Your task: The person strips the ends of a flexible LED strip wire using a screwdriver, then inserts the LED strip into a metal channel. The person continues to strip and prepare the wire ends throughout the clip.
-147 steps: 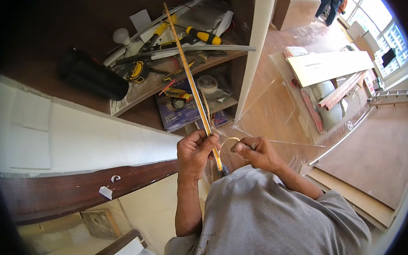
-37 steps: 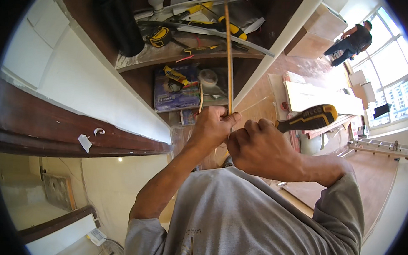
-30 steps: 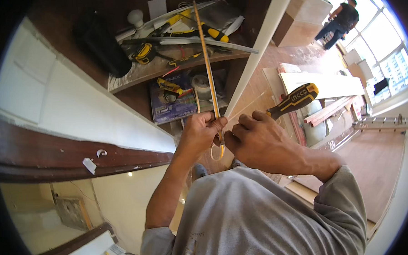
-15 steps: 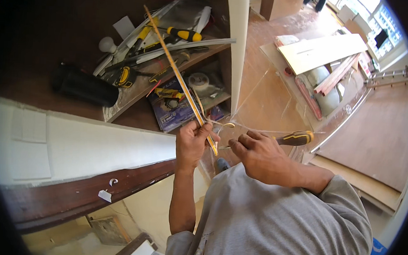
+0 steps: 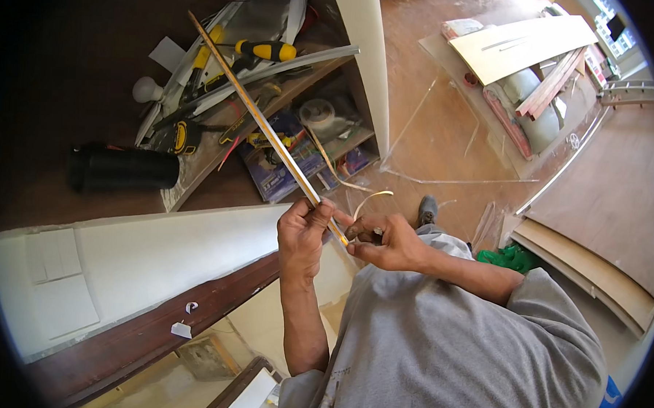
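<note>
A long, slim metal channel with a yellow LED strip (image 5: 266,130) runs slantwise from the shelves down to my hands. My left hand (image 5: 301,236) is closed round it near its lower end, thumb on top. At that lower end, my right hand (image 5: 391,242) pinches with thumb and fingertips. Its curled fingers partly hide what lies between them. A thin, pale tape-like lead (image 5: 371,199) curls up just beyond my right fingers, and a longer one reaches back toward the shelf.
On the open shelves (image 5: 197,180) lie a yellow-black screwdriver (image 5: 266,50), a tape measure (image 5: 186,137), a light bulb (image 5: 148,90), a black cylinder (image 5: 124,167) and a tape roll (image 5: 316,113). Boards (image 5: 523,46) are stacked far right. A green bag (image 5: 506,257) sits beyond my right forearm.
The screwdriver that was in my right hand is out of sight. That hand has moved left to the channel's lower end. The view has shifted, and a shoe and green bag now show.
</note>
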### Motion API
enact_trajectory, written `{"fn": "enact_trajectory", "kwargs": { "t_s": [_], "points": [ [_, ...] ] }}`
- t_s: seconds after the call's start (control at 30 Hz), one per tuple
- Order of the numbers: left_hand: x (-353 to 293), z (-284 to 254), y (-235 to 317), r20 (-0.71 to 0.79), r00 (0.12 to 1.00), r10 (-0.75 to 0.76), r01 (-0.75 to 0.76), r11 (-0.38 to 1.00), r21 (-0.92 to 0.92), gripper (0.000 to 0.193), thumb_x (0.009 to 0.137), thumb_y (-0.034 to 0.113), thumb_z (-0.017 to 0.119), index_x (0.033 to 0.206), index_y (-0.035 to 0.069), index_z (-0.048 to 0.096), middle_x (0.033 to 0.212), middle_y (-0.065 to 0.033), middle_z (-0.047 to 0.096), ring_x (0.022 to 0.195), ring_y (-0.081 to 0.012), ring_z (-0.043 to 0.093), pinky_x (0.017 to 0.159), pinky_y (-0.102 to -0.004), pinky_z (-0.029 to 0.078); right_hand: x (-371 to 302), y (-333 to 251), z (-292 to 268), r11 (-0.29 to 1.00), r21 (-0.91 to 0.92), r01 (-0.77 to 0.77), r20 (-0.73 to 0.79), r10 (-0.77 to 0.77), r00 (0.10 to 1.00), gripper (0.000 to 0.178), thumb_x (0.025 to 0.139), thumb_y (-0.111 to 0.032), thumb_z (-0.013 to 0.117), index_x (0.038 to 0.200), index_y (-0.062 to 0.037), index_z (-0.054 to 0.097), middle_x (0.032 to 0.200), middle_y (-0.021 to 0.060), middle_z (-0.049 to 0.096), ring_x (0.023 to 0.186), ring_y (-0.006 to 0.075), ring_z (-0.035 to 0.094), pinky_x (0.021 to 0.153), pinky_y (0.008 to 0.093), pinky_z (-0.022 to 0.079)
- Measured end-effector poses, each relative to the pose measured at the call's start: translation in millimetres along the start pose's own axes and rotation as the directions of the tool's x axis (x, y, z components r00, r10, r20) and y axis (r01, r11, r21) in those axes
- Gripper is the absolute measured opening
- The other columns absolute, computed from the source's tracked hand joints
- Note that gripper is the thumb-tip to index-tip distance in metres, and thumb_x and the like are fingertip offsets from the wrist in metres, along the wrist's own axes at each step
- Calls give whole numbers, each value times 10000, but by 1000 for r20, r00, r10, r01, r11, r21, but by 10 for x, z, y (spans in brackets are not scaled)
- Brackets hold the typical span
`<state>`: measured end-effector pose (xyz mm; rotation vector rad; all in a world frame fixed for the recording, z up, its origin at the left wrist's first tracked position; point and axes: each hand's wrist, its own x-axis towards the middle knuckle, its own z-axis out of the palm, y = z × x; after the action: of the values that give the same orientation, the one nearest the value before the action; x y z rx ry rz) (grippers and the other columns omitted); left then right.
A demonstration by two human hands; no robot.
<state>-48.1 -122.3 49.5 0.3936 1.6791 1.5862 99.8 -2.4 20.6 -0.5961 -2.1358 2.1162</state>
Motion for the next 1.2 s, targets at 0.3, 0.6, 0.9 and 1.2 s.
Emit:
{"fn": "enact_trajectory", "kwargs": {
  "t_s": [0.3,0.6,0.9,1.2],
  "points": [
    [2,114,-46,-79,995,68,-68,998,8,227,990,266,715,962,46,667,766,-73,743,661,-76,620,648,-227,452,66,75,56,998,-18,65,-26,-65,998,244,839,-225,775,912,-1,713,717,182,664,618,285,648,595,413,491],
    [6,184,-46,-175,983,55,-39,995,92,232,994,236,708,931,16,670,712,-67,726,583,-38,533,556,-200,383,77,40,32,988,-115,106,-48,-112,993,218,833,-208,729,861,5,695,721,224,655,641,386,654,604,462,491],
    [-56,144,-38,-118,990,73,-67,996,60,271,986,273,717,948,12,659,756,-100,726,694,-120,652,690,-242,493,2,-5,129,995,-53,79,-67,-82,994,222,859,-193,773,828,1,669,644,104,614,593,147,558,554,367,434],
    [-138,18,-159,-93,993,67,-58,994,96,223,984,229,718,901,30,664,723,-84,726,600,-78,606,573,-220,450,-111,96,499,999,39,-12,-238,21,971,228,824,-199,739,846,24,695,645,184,634,566,234,624,565,394,476]
  ]
}}
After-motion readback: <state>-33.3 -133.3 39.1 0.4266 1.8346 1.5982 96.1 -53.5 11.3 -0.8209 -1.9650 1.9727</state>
